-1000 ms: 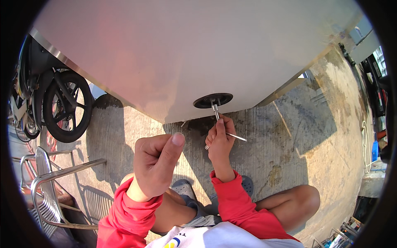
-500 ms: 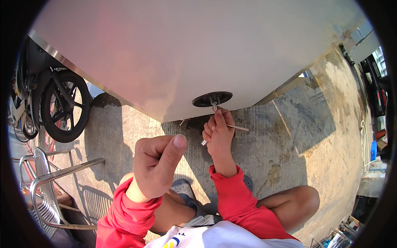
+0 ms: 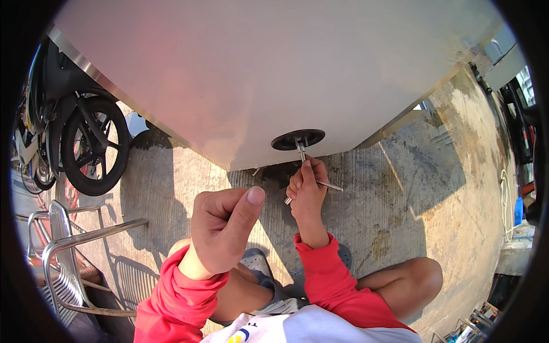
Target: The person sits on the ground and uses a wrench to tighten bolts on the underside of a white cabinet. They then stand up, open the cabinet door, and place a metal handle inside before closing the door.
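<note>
Large white panel (image 3: pixel 274 74) fills the upper view, tilted over the concrete floor (image 3: pixel 400 217). A black round foot (image 3: pixel 298 139) sits at the panel's lower edge on a metal bolt (image 3: pixel 301 150). Right hand (image 3: pixel 307 194) grasps a thin metal rod (image 3: pixel 330 186), fingertips at the bolt. Left hand (image 3: pixel 226 228) is clenched, thumb raised, apparently holding nothing. Judgement: foot mounted; tightening appears unfinished.

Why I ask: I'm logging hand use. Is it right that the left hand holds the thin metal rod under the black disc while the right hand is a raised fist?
Not quite: the head view shows the right hand holding the thin metal rod under the black disc, while the left hand is the raised fist.
</note>
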{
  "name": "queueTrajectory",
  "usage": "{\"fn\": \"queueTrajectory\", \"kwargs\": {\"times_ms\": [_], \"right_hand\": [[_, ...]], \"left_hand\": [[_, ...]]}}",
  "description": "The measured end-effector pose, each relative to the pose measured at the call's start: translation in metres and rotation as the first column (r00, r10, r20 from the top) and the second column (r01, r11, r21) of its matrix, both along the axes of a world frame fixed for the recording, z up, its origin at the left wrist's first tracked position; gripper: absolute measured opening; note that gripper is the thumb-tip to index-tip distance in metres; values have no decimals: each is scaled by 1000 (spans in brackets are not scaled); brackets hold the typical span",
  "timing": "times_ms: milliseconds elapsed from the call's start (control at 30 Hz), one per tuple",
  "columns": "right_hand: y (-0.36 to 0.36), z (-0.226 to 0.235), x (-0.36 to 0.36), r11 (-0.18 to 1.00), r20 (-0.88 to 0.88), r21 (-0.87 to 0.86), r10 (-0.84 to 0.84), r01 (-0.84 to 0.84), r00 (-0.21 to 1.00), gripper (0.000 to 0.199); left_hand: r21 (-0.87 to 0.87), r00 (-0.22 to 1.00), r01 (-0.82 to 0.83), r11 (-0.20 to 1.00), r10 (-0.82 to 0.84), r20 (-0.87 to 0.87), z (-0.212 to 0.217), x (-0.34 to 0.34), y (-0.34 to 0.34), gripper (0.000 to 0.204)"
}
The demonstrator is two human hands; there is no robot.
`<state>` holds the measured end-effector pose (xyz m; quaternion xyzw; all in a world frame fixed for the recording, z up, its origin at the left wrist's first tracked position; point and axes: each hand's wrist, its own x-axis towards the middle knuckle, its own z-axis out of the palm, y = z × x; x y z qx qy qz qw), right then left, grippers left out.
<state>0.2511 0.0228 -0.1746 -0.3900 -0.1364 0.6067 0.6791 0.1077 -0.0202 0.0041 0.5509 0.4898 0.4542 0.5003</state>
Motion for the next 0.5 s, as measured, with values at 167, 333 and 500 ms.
{"fn": "queueTrajectory", "kwargs": {"times_ms": [167,333,500], "right_hand": [[3,14,2,997,-272,-17,73,-80,960,12],[3,28,1,988,-429,-103,62,-117,901,16],[4,29,0,986,-446,-120,53,-118,893,17]], "left_hand": [[-16,1000,7,1000,-7,1,-2,-4,3,47],[-11,1000,-1,1000,1,-6,-1,-4,3,47],[-19,1000,1,1000,-1,-1,-3,-5,4,47]]}}
